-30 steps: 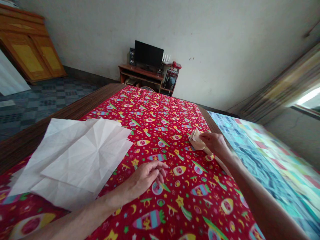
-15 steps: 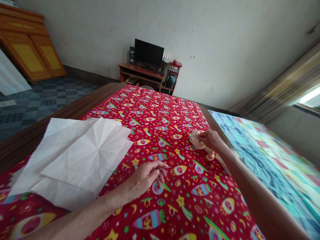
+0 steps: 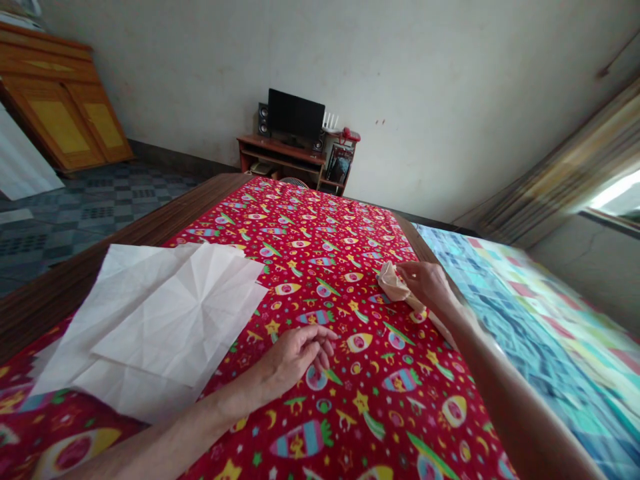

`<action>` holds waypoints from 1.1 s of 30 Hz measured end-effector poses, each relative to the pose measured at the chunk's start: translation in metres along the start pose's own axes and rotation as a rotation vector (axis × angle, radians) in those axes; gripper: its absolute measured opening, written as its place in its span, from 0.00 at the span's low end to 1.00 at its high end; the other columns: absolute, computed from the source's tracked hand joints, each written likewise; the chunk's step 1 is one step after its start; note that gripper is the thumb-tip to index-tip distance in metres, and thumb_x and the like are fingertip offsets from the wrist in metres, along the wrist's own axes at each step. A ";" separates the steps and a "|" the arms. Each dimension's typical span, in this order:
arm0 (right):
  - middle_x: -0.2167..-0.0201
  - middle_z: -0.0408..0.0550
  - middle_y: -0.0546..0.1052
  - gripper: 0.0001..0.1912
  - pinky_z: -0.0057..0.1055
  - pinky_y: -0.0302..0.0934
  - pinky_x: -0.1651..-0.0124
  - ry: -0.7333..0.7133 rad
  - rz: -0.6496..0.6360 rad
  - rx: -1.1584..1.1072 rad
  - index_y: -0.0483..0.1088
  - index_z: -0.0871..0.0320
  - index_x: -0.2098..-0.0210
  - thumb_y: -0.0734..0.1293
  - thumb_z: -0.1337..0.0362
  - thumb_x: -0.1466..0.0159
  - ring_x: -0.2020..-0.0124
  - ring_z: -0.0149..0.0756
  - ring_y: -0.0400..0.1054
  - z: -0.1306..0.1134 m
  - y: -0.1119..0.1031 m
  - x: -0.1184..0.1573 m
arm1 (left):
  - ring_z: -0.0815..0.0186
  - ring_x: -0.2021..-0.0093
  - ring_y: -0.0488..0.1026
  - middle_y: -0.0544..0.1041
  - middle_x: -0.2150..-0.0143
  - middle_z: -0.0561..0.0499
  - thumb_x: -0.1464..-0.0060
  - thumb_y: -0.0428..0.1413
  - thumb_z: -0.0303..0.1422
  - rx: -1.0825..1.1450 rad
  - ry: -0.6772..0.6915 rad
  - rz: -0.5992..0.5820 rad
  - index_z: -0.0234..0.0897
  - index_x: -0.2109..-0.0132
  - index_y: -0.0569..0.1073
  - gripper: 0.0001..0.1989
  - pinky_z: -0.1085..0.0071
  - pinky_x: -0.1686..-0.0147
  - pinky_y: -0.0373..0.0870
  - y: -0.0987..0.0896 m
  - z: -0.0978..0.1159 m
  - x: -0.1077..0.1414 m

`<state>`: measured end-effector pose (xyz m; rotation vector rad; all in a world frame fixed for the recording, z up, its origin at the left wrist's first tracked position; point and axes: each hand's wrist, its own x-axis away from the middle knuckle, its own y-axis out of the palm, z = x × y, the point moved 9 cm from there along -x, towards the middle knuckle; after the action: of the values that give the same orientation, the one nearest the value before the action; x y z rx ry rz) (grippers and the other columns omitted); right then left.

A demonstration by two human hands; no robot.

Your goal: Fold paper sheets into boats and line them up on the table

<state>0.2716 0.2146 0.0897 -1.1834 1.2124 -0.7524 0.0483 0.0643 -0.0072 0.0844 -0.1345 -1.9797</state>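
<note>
A: Where is the right hand (image 3: 427, 283)?

B: It is low over the red cloth (image 3: 345, 400), with its fingers bent. The fingertips are right by a crumpled cream thing (image 3: 393, 285).

A: Is the hand pinching it?

B: I can't tell. The fingers might be pinching it or only be next to it.

A: Where is the cream thing, then?

B: It is on the red cloth, just to the left of the right hand's fingertips. A long cream strip (image 3: 443, 330) runs below the hand and along the wrist. I can't tell if it is paper or cloth.

A: What about the left hand (image 3: 303, 350)?

B: It is nearer to us than the right hand, and off to its left. Its fingers are loosely curled, and there is nothing in them.

A: And the white sheets (image 3: 165, 333)?

B: They lie in a messy pile, well to the left of the right hand. The left arm is between us and part of the pile. The top sheet has fold lines like a star.

A: What is to the right of the right hand?

B: A blue bed cover (image 3: 540, 353) with coloured squares. Far past both hands is a black screen (image 3: 295, 115) on a brown desk (image 3: 280, 148).
</note>
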 end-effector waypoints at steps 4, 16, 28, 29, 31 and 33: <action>0.76 0.47 0.76 0.16 0.25 0.53 0.73 0.017 0.233 -0.156 0.76 0.59 0.65 0.59 0.57 0.37 0.77 0.31 0.67 -0.028 -0.039 0.039 | 0.70 0.72 0.71 0.71 0.67 0.48 0.46 0.47 0.29 -0.046 0.020 0.012 0.29 0.57 0.71 0.13 0.75 0.72 0.68 0.000 -0.003 0.000; 0.78 0.43 0.69 0.13 0.25 0.48 0.74 -0.319 0.036 -0.289 0.63 0.57 0.73 0.57 0.62 0.33 0.79 0.28 0.61 -0.139 0.037 0.151 | 0.67 0.49 0.68 0.73 0.50 0.47 0.39 0.43 0.26 -1.029 0.409 0.052 0.37 0.48 0.70 0.17 0.70 0.46 0.64 -0.027 0.088 0.055; 0.78 0.43 0.69 0.14 0.26 0.49 0.73 -0.315 0.000 -0.279 0.61 0.56 0.74 0.56 0.61 0.33 0.78 0.30 0.63 -0.138 0.036 0.147 | 0.57 0.36 0.56 0.59 0.35 0.41 0.47 0.56 0.30 -1.620 0.176 0.248 0.33 0.37 0.59 0.30 0.61 0.41 0.58 -0.162 0.055 0.137; 0.78 0.43 0.69 0.14 0.26 0.49 0.73 -0.315 0.000 -0.281 0.61 0.56 0.74 0.56 0.61 0.33 0.78 0.30 0.63 -0.138 0.036 0.147 | 0.58 0.36 0.56 0.59 0.35 0.41 0.47 0.55 0.30 -1.623 0.170 0.253 0.33 0.38 0.60 0.29 0.62 0.41 0.57 -0.162 0.055 0.137; 0.78 0.43 0.69 0.14 0.26 0.49 0.73 -0.315 -0.005 -0.282 0.60 0.56 0.74 0.56 0.61 0.33 0.78 0.30 0.63 -0.138 0.036 0.147 | 0.58 0.36 0.57 0.60 0.36 0.41 0.46 0.55 0.31 -1.629 0.161 0.242 0.34 0.39 0.61 0.28 0.62 0.40 0.56 -0.159 0.056 0.135; 0.78 0.43 0.68 0.14 0.26 0.49 0.73 -0.315 -0.005 -0.281 0.60 0.56 0.74 0.56 0.61 0.33 0.78 0.29 0.62 -0.138 0.036 0.147 | 0.56 0.35 0.54 0.58 0.35 0.41 0.47 0.57 0.32 -1.644 0.144 0.201 0.35 0.38 0.61 0.30 0.58 0.40 0.56 -0.154 0.055 0.135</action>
<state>0.1700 0.0503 0.0216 -1.4742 1.0716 -0.3851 -0.1521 0.0052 0.0267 -0.7991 1.4772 -1.3540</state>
